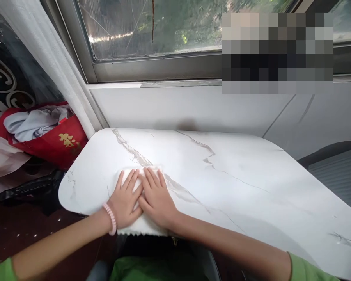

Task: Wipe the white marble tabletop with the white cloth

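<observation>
A white cloth (125, 172) lies flat on the white marble-look table (236, 171), near its front left corner. My left hand (124, 201), with a pink bracelet at the wrist, presses flat on the cloth with fingers spread. My right hand (155, 197) lies flat beside it, also on the cloth, the two hands touching side by side. Most of the cloth is hidden under the hands; its edges show at the far side and at the table's front edge.
A red bag (61, 142) holding grey fabric sits on the left, beside a white curtain (58, 66). A window (152, 35) runs behind the table. A black object (29, 187) lies low on the left. Dark seat (333, 150) at right.
</observation>
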### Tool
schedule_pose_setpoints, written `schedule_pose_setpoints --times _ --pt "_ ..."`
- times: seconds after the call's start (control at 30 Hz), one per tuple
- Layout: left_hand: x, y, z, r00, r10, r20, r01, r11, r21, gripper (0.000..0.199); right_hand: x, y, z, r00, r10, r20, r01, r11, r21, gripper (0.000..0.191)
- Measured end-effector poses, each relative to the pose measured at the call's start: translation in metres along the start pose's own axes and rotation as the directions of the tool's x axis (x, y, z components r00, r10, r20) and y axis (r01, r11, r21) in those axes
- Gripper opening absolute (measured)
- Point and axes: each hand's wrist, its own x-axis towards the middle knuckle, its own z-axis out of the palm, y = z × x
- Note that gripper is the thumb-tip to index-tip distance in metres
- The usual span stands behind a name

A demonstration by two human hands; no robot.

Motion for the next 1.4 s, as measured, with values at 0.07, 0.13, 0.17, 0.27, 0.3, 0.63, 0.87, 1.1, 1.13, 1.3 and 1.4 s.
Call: schedule_pose_setpoints --times 0.07,0.13,0.17,0.27,0.3,0.63,0.87,1.1,1.13,1.3,1.4 --pt "-0.01 0.002 -0.001 0.999 -0.042 -0.017 0.042 0.999 0.005 0.062 0.002 -0.006 0.0 0.999 -0.038 0.019 0.037 0.999 0.038 0.057" --pt "-0.009 -0.004 0.0 0.997 -0.072 -0.021 0.072 0.997 0.011 0.062 0.012 -0.006 0.001 0.999 -0.049 0.021 0.048 0.998 0.052 0.055" --pt "-0.005 -0.011 0.002 0.996 -0.083 -0.019 0.083 0.996 0.014 0.061 0.02 -0.004 0.002 0.999 -0.048 0.016 0.048 0.998 0.048 0.055" --pt "0.019 -0.045 0.007 0.996 -0.094 0.006 0.094 0.995 0.024 0.059 0.056 0.008 0.008 0.999 -0.031 -0.021 0.031 0.999 0.013 0.054" --pt "0.03 -0.059 0.009 0.996 -0.093 0.016 0.093 0.995 0.028 0.059 0.07 0.014 0.01 0.999 -0.019 -0.037 0.019 1.0 0.003 0.053" --pt "0.158 -0.188 0.02 0.998 -0.065 0.018 0.065 0.998 0.017 0.048 0.22 0.083 0.02 0.965 0.127 -0.229 -0.12 0.992 0.047 0.043" --pt "0.185 -0.209 0.03 0.998 -0.062 -0.015 0.063 0.998 0.026 0.048 0.245 0.099 0.017 0.955 0.138 -0.263 -0.141 0.99 0.009 0.039" --pt "0.139 -0.185 0.027 0.998 -0.063 -0.01 0.063 0.997 0.034 0.05 0.206 0.069 0.022 0.973 0.134 -0.188 -0.134 0.991 0.012 0.047" --pt "0.126 -0.18 0.025 0.999 -0.053 -0.006 0.053 0.998 0.028 0.05 0.197 0.06 0.024 0.975 0.133 -0.178 -0.132 0.991 0.015 0.049" --pt "0.047 -0.148 0.01 1.0 -0.022 0.004 0.022 1.0 0.006 0.053 0.141 0.002 0.036 0.986 0.094 -0.134 -0.088 0.995 0.05 0.054" --pt "-0.003 -0.128 0.001 1.0 -0.03 0.007 0.03 1.0 -0.004 0.054 0.11 -0.034 0.041 0.993 0.058 -0.1 -0.05 0.996 0.08 0.056"
